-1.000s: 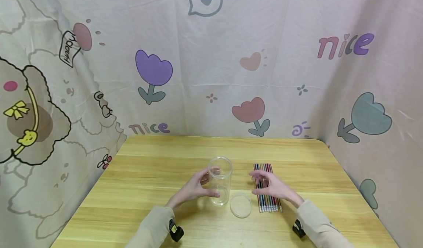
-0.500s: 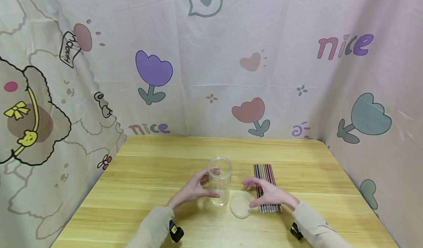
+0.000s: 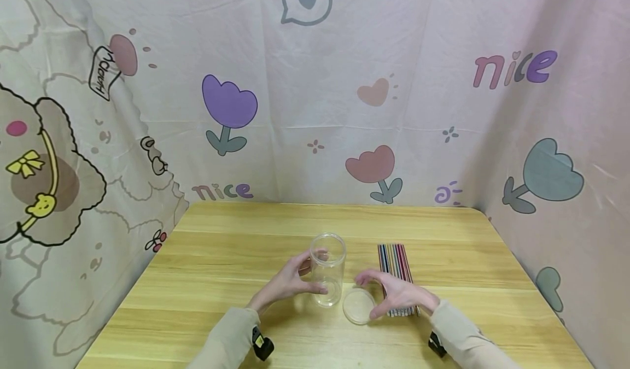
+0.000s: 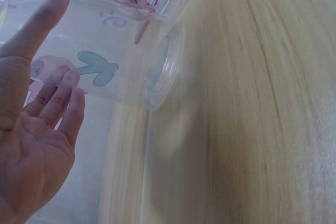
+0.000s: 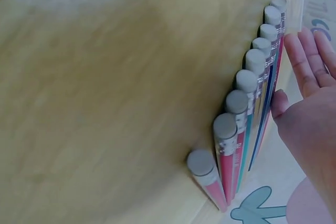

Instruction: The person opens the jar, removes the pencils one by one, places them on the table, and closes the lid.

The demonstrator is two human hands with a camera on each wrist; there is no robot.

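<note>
A tall clear plastic jar stands upright on the table without a lid. My left hand holds its left side, thumb in front and fingers behind the wall, which also shows in the left wrist view. Just right of the jar, a round clear lid lies flat. My right hand is at that lid, thumb close to its right edge and fingers extended beyond its far edge. Beneath the right hand lies a row of pencils in several colours, their white eraser ends towards me.
The wooden table reaches back to a printed cloth, which also hangs along both sides. On each sleeve cuff sits a small black wrist camera.
My right hand has moved left and a little nearer to me, from over the pencils to the lid. The left hand and the jar have stayed in place.
</note>
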